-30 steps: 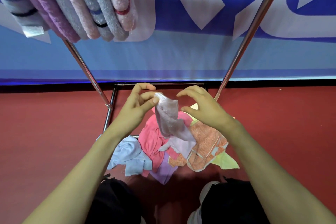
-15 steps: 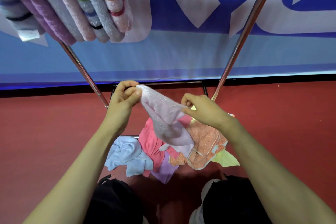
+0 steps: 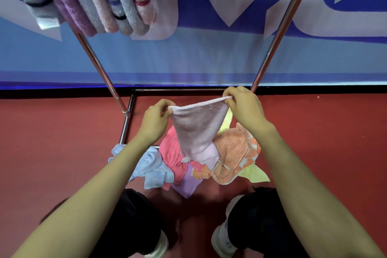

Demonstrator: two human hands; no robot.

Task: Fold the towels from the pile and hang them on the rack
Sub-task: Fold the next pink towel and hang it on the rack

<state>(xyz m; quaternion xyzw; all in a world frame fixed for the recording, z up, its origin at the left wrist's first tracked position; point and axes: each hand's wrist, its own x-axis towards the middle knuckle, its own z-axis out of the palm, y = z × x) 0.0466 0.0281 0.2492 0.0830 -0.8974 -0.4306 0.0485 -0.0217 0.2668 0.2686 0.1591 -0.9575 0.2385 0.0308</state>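
Observation:
A pale pink towel [image 3: 196,128] hangs stretched between my hands above the pile. My left hand [image 3: 156,120] pinches its left top corner and my right hand [image 3: 244,106] pinches its right top corner. Its lower end droops onto the pile of towels [image 3: 232,157] on the red floor, which holds orange patterned, hot pink, light blue, purple and yellow ones. Several folded towels [image 3: 90,0] hang over the rack's top bar at the upper left. The rack's steel uprights [image 3: 278,31] slant up on both sides.
The rack's base frame [image 3: 126,123] lies on the red floor behind the pile. A blue and white banner [image 3: 209,52] covers the wall behind. My knees in dark trousers [image 3: 257,211] and white shoes are at the bottom of the view.
My right hand has taken the towel's other corner and moved right. Both hands have drawn apart, so the top edge is now spread out between them.

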